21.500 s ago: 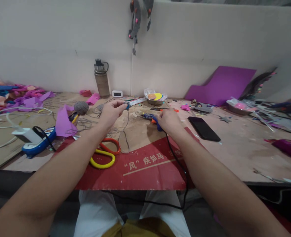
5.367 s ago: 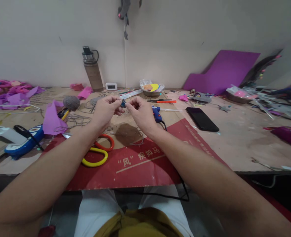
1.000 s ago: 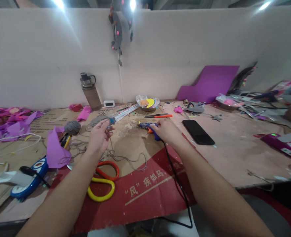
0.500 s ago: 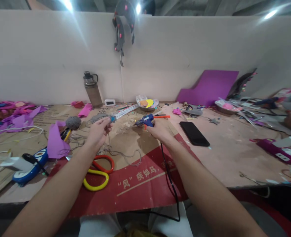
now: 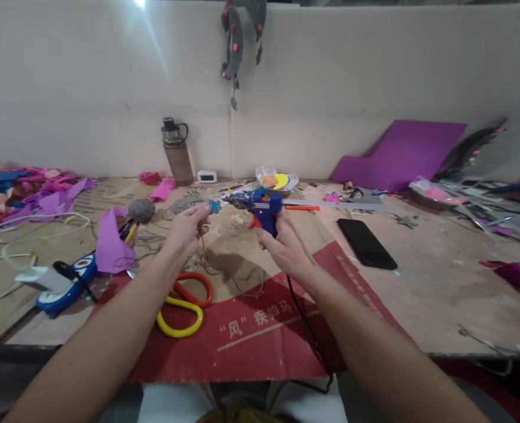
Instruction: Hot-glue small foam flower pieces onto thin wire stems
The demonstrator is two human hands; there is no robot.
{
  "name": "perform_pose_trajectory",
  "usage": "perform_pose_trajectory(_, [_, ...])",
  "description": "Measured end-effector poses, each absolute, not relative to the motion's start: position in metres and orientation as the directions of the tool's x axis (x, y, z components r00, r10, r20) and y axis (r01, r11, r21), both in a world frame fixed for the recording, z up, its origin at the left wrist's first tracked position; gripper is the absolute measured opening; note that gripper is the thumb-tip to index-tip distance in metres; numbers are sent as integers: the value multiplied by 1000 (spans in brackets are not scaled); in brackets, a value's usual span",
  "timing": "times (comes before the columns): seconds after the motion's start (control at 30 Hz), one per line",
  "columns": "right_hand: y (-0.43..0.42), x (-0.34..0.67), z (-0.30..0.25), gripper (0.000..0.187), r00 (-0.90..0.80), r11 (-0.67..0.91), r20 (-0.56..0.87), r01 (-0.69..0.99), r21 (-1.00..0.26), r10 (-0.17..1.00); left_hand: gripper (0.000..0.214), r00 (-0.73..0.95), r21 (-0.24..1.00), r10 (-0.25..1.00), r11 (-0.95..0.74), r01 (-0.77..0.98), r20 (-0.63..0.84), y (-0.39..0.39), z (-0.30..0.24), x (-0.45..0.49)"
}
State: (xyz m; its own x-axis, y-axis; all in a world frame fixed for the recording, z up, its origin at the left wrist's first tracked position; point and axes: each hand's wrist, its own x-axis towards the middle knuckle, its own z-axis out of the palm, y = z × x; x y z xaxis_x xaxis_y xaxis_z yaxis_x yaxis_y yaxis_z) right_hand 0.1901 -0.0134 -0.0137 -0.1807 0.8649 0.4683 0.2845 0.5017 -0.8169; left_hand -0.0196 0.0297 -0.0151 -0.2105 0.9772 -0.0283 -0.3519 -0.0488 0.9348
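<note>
My right hand (image 5: 281,247) is wrapped round the handle of a blue hot glue gun (image 5: 266,204), its orange trigger under the fingers. A long clear glue stick (image 5: 352,205) sticks out of the gun's back end. The nozzle points left, close to a small blue-and-grey piece (image 5: 215,206) pinched in the fingertips of my left hand (image 5: 188,230). Whether nozzle and piece touch I cannot tell. Below my left hand lie scissors (image 5: 181,317) with one yellow and one red handle loop, blades mostly hidden by my forearm. Loose grey yarn (image 5: 246,288) trails over the cardboard (image 5: 268,346).
A black phone (image 5: 366,243) lies to the right. At left are a blue power strip (image 5: 66,288), purple felt (image 5: 113,244) and a grey yarn ball (image 5: 141,210). A bottle (image 5: 178,155) and a small white clock (image 5: 207,176) stand by the wall. The gun's black cord (image 5: 304,320) runs off the front edge.
My right hand has raised the glue gun and levelled it, bringing its nozzle near the piece in my left hand. The view has turned slightly right and down.
</note>
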Motion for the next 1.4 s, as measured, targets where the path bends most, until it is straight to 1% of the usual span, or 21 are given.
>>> perform_pose_trajectory(0.1, [-14, 191, -16, 16, -213, 545, 503, 394, -740, 838, 25, -186, 936, 982, -58, -346, -8, 28, -15, -17])
perform_pose_trajectory(0.2, [-15, 191, -16, 14, -240, 557, 505, 432, -709, 829, 26, -175, 940, 985, -58, -336, -1, 27, -15, -16])
perform_pose_trajectory(0.3, [-15, 189, -15, 17, -269, 575, 508, 417, -704, 818, 28, -173, 941, 985, -64, -332, 6, 25, -15, -15])
perform_pose_trajectory(0.5, [-15, 187, -15, 18, -260, 550, 485, 427, -718, 835, 26, -158, 947, 987, -75, -311, 27, 23, -14, -12])
perform_pose_trajectory(0.63, [-15, 186, -17, 19, -261, 567, 504, 423, -707, 823, 25, -149, 950, 988, -86, -299, 43, 24, -15, -12])
perform_pose_trajectory(0.73, [-14, 186, -18, 20, -257, 579, 520, 418, -700, 815, 25, -149, 950, 988, -85, -300, 41, 24, -16, -12])
perform_pose_trajectory(0.93, [-13, 187, -20, 14, -237, 568, 520, 437, -698, 821, 28, -154, 945, 988, -77, -317, 29, 23, -14, -11])
perform_pose_trajectory(1.17, [-15, 185, -19, 20, -242, 581, 531, 426, -694, 812, 30, -154, 945, 988, -74, -319, 25, 23, -15, -12])
perform_pose_trajectory(1.3, [-14, 186, -19, 15, -237, 583, 536, 415, -698, 810, 33, -152, 943, 988, -76, -325, 27, 22, -15, -12])
perform_pose_trajectory(1.4, [-14, 186, -20, 18, -232, 593, 551, 426, -684, 802, 33, -156, 941, 987, -78, -328, 27, 22, -14, -11])
